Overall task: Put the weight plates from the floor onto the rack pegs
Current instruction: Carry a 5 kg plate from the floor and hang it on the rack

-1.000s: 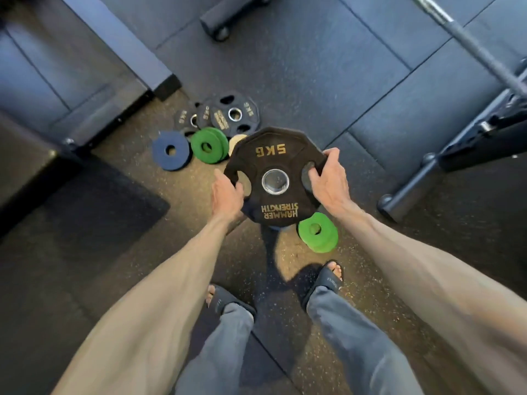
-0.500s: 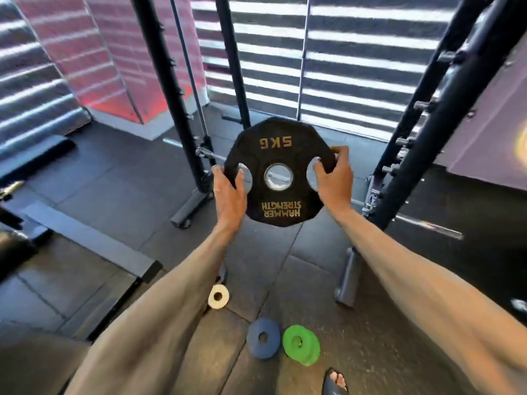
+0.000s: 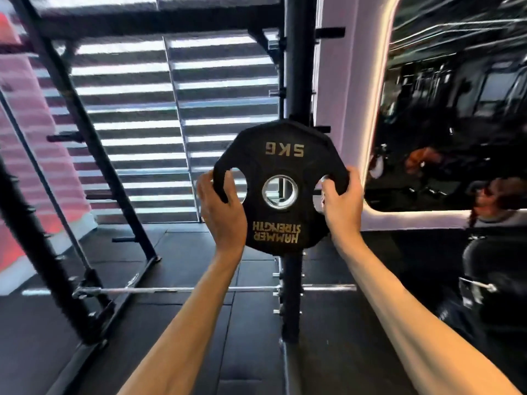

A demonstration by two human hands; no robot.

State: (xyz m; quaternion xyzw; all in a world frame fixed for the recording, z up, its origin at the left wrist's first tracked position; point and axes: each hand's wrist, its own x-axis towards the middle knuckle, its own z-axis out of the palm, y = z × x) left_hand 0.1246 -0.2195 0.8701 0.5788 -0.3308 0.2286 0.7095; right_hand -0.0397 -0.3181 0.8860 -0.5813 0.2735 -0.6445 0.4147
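The left grip point(image 3: 221, 206) and right grip point(image 3: 340, 201) are holding the plate point(image 3: 282, 163) by its side holes, in front of the rack post point(image 3: 296, 67); it is looking heavy and hard

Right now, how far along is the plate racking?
Done: no plate on any visible peg. In hand: left hand and right hand grip the 5 kg plate in front of the rack upright. Left: slide it onto a peg; floor plates are out of view.

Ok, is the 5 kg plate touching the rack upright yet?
Cannot tell. In the head view the 5 kg plate overlaps the rack upright; neither contact nor gap shows.
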